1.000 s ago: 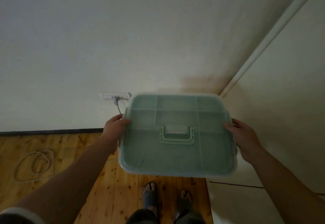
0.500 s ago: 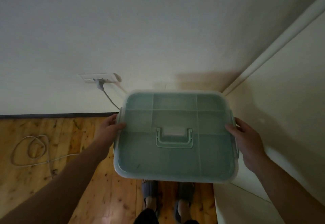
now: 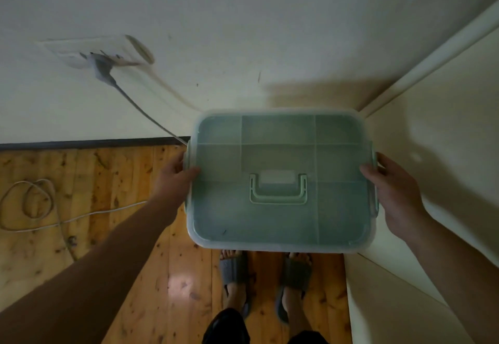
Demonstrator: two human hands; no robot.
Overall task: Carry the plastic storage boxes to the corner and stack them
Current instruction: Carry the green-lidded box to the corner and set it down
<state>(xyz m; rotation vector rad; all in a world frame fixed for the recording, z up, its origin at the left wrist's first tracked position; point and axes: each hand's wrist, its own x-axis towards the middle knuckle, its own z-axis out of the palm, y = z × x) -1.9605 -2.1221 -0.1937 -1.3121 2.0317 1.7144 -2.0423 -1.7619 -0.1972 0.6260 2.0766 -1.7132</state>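
Wall socket (image 3: pixel 89 52) blurred, storage box (image 3: pixel 278 225) contents unclear, toes (image 3: pixel 227 253) partly hidden behind it.

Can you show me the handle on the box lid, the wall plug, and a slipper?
lid handle (image 3: pixel 278 200), head view, on its lower bar.
wall plug (image 3: pixel 103 69), head view, on the grey plug body.
left slipper (image 3: pixel 234 269), head view, on its strap.

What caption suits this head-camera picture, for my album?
Left hand and right hand grip a green-lidded storage box by its sides, over a wooden floor near a corner.
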